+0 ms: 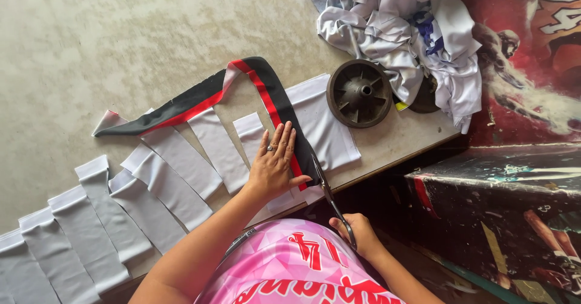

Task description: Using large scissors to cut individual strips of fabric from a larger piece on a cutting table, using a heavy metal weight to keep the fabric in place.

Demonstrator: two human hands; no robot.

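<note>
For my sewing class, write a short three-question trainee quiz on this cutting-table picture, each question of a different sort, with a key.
1. True or false: the left hand lies flat on the black and red strip.
2. Which tool does the right hand hold? A) scissors B) ruler C) iron
3. Fill in: the round dark wheel-shaped object sits beside a pile of ____ cloth.

Key: 1 true; 2 A; 3 white. Also in view: cut white fabric pieces fanned across the table.
</note>
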